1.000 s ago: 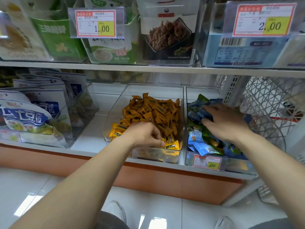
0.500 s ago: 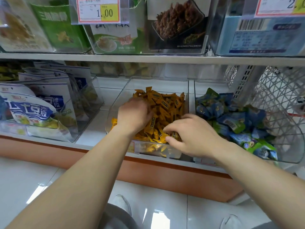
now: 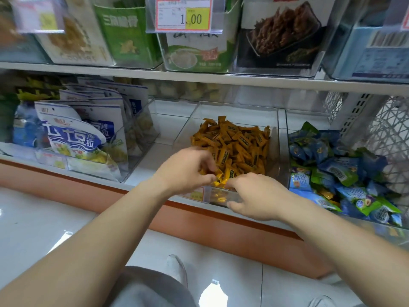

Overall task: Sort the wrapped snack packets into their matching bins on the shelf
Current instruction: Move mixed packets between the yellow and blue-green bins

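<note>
Meeting over the front edge of the middle clear plastic bin (image 3: 234, 111), the two hands close in on one yellow packet (image 3: 221, 180). The right hand (image 3: 254, 196) has its fingers curled, with thumb and forefinger pinching the packet's right end. The left hand (image 3: 186, 171) is smeared by motion, its fingers curled against the other end, and I cannot tell whether it grips anything. That bin holds a heap of small orange-yellow packets (image 3: 234, 140), flat crinkled sachets with dark labels, piled highest toward the back. Just to its right, a second clear bin (image 3: 286, 125) holds blue and green packets (image 3: 332, 169), puffier and glossy, with a few yellow ones (image 3: 325, 192) lying among them near the front. To the left, apart from the middle bin, a third clear bin (image 3: 152, 120) holds rows of upright white-and-blue pouches (image 3: 75, 138). On the upper shelf (image 3: 199, 77) stand more clear containers with a green carton (image 3: 124, 32), a dark pack picturing brown strips (image 3: 285, 34) and a price tag reading 1.00 (image 3: 183, 15). A red-and-yellow label (image 3: 195, 193) on the middle bin's front is half hidden behind the left hand, its print unreadable. The second bin is cut off at the picture's edge, beside a white wire mesh basket (image 3: 385, 134). Below are glossy white floor tiles (image 3: 33, 229), an orange plinth (image 3: 66, 180), a white shoe (image 3: 177, 269) and grey trouser cloth (image 3: 143, 289).
</note>
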Tool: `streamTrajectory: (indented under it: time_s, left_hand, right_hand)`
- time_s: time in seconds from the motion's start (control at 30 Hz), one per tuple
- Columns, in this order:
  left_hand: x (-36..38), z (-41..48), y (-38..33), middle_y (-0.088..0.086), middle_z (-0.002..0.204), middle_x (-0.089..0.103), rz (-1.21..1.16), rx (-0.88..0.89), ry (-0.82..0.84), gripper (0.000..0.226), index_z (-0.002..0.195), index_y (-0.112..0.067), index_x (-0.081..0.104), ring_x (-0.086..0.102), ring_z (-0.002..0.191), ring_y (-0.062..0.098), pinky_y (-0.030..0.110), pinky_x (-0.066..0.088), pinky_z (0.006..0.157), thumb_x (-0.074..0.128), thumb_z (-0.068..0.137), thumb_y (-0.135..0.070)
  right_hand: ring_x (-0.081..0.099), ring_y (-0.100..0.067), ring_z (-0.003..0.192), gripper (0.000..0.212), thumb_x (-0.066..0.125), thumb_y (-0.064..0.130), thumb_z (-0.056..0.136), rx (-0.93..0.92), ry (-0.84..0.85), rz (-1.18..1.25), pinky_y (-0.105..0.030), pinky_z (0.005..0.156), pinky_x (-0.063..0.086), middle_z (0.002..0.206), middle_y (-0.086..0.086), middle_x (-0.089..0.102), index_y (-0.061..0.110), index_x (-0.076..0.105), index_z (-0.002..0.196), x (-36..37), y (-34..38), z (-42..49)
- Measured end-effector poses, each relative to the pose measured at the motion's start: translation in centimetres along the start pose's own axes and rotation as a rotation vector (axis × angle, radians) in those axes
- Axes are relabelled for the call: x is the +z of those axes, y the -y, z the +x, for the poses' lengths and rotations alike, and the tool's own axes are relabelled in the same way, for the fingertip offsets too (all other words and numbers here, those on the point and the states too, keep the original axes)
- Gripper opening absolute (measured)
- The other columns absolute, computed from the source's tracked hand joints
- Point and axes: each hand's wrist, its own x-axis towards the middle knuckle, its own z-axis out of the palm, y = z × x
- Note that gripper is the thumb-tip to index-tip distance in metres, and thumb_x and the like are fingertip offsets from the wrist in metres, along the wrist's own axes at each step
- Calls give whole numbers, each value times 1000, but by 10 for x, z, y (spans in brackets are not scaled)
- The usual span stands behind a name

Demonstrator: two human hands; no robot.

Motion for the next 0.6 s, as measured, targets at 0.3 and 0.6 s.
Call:
streamTrajectory:
  time_s: [0.3, 0.6]
  left_hand:
    - [15, -28, 21, -17, 116, 45, -82, 20, 61, 25, 107, -41, 67, 52, 101, 7, 32, 50, 84, 69, 83, -35]
    - [18, -26, 26, -17, 117, 45, -180, -7, 91, 25, 104, -44, 68, 50, 97, 5, 34, 52, 85, 73, 81, -34]
  right_hand:
    - [52, -27, 119, 81, 69, 53, 76, 200, 240, 75, -37, 93, 51, 141, -7, 42, 19, 36, 142, 2, 5, 14]
    - [58, -18, 101, 70, 82, 50, 68, 246, 389, 162, -32, 87, 51, 120, 0, 60, 21, 52, 124, -2, 2, 41]
